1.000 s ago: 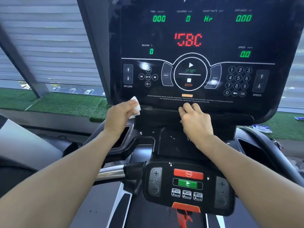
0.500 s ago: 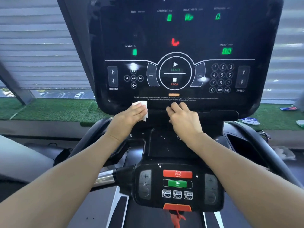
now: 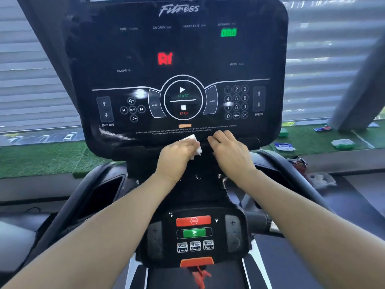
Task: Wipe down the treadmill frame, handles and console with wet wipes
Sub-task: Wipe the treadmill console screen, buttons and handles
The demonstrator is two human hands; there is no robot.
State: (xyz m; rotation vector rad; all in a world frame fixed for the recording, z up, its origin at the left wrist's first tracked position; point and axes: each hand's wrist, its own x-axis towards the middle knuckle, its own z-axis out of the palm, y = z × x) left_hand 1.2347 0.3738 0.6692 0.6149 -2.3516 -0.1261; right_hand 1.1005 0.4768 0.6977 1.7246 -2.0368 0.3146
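Both forearms are bare to the frame's lower edge; the left hand [image 3: 177, 156] and right hand [image 3: 231, 153] are ungloved.

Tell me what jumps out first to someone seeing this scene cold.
The big black console fills the upper middle, glowing red characters at its centre and a green readout upper right. At its bottom edge, the left hand presses a white wet wipe; the right hand rests alongside.

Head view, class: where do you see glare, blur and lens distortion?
Head view: two white glare spots on the glossy console, by the volume keys and the keypad; small print under the STOP button and the top readout labels are blurred; the window blinds bow from wide-angle distortion.
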